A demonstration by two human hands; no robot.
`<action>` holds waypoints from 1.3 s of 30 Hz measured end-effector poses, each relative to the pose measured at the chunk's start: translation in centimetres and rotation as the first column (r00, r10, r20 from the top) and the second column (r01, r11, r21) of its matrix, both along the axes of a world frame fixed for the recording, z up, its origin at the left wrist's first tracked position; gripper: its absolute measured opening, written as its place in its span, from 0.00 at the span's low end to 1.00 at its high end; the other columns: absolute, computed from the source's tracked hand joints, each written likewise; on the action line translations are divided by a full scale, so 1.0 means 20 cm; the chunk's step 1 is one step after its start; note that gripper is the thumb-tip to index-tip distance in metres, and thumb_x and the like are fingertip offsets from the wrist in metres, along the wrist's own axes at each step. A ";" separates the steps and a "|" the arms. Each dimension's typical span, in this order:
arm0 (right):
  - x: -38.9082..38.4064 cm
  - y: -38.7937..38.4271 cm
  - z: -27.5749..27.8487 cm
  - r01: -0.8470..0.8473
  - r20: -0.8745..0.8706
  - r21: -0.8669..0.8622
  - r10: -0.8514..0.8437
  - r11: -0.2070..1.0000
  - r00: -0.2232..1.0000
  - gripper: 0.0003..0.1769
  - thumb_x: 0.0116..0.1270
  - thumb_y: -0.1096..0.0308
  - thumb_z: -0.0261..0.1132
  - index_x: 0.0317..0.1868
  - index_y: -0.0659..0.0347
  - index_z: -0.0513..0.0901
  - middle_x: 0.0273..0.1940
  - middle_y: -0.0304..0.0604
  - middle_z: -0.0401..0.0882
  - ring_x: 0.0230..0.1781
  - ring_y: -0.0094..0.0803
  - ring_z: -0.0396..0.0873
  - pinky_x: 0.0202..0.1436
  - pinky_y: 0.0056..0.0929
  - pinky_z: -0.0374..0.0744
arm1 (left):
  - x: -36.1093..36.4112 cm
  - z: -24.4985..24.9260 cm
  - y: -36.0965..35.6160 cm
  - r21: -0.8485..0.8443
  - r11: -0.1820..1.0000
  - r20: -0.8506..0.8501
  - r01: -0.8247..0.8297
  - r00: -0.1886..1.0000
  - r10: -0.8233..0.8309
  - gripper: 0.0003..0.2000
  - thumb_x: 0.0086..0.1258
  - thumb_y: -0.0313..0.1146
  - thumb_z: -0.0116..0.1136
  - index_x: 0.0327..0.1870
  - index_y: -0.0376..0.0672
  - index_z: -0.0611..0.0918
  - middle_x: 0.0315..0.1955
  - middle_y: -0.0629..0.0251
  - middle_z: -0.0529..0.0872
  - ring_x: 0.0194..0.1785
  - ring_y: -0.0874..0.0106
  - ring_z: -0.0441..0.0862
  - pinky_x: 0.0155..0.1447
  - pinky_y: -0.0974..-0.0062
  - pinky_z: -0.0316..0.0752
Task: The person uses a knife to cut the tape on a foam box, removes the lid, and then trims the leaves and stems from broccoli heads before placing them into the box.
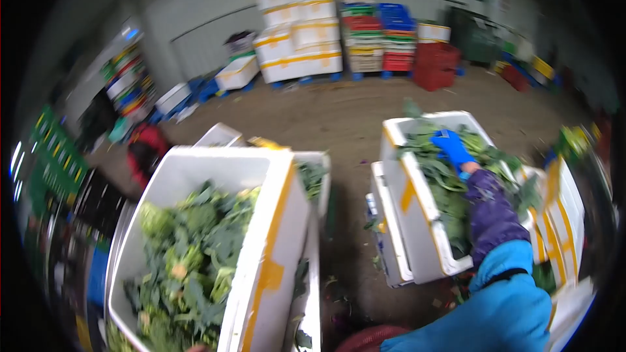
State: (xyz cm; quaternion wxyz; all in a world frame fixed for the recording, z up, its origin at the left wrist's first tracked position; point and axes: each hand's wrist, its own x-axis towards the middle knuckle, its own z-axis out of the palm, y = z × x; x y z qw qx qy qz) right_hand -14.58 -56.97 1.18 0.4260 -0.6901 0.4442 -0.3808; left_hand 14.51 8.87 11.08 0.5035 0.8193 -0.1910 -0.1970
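Note:
My right hand (pixel 451 148), in a blue glove, reaches into a white foam box (pixel 417 205) of leafy greens (pixel 448 199) on the right. Its fingers curl down onto the leaves, and their tips are partly hidden. The sleeve above it is purple, then bright blue. On the left, a larger tilted foam box (pixel 277 248) with yellow tape holds broccoli-like heads and leaves (pixel 195 261). My left hand cannot be made out in the view.
More foam boxes (pixel 574 221) stand at far right. Beyond the brown floor (pixel 339 104) are stacked white boxes (pixel 300 32), colored crates (pixel 396 32) and a red bin (pixel 435 65). A person in red (pixel 147 150) is at left, near green crates (pixel 59 150).

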 end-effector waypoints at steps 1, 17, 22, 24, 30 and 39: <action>0.08 0.03 0.08 -0.031 -0.084 -0.011 0.030 0.999 0.996 0.15 0.59 0.57 0.62 0.40 0.57 0.75 0.40 0.40 0.72 0.40 0.28 0.70 0.35 0.30 0.75 | -0.01 -0.01 0.00 -0.025 0.999 -0.039 -0.043 0.998 0.042 0.16 0.65 0.23 0.53 0.54 0.38 0.74 0.43 0.64 0.79 0.44 0.76 0.74 0.47 0.79 0.70; 1.87 0.97 0.74 -0.895 -0.236 -0.094 0.863 0.436 0.446 0.12 0.62 0.62 0.61 0.42 0.58 0.81 0.35 0.32 0.79 0.27 0.17 0.72 0.25 0.18 0.70 | 0.11 0.03 -0.05 0.011 0.999 -0.376 0.035 0.926 -0.028 0.19 0.69 0.34 0.52 0.59 0.38 0.69 0.46 0.63 0.78 0.49 0.75 0.72 0.56 0.78 0.66; 2.16 1.27 0.62 -0.982 -0.639 0.191 0.759 0.002 -0.122 0.21 0.59 0.54 0.65 0.46 0.60 0.80 0.34 0.40 0.81 0.27 0.22 0.75 0.29 0.22 0.75 | 0.09 0.09 -0.09 -0.070 0.993 -0.487 -0.096 0.872 0.050 0.22 0.67 0.33 0.55 0.60 0.37 0.67 0.47 0.63 0.76 0.49 0.75 0.72 0.57 0.78 0.66; 2.16 1.35 0.58 -0.925 -0.700 0.373 0.675 0.070 -0.232 0.32 0.54 0.46 0.67 0.52 0.63 0.76 0.41 0.48 0.80 0.33 0.32 0.78 0.35 0.28 0.77 | 0.10 0.06 -0.08 -0.055 0.994 -0.505 -0.096 0.861 0.055 0.22 0.66 0.31 0.55 0.60 0.37 0.67 0.48 0.62 0.76 0.50 0.74 0.72 0.57 0.77 0.66; 2.17 1.40 0.30 -0.939 -0.803 0.342 0.534 0.046 -0.266 0.47 0.46 0.39 0.69 0.58 0.67 0.69 0.49 0.59 0.75 0.49 0.47 0.75 0.51 0.37 0.73 | 0.10 0.01 -0.05 -0.079 0.996 -0.426 -0.049 0.904 0.011 0.20 0.64 0.22 0.53 0.58 0.40 0.70 0.44 0.70 0.75 0.43 0.80 0.70 0.48 0.84 0.68; 2.31 1.29 0.36 -0.840 -0.519 0.455 0.855 0.296 0.020 0.19 0.54 0.56 0.67 0.39 0.63 0.79 0.24 0.39 0.73 0.22 0.27 0.71 0.20 0.27 0.70 | 0.10 0.03 -0.04 -0.102 0.995 -0.458 -0.010 0.888 -0.038 0.21 0.63 0.21 0.53 0.59 0.40 0.70 0.46 0.68 0.75 0.46 0.79 0.70 0.51 0.82 0.67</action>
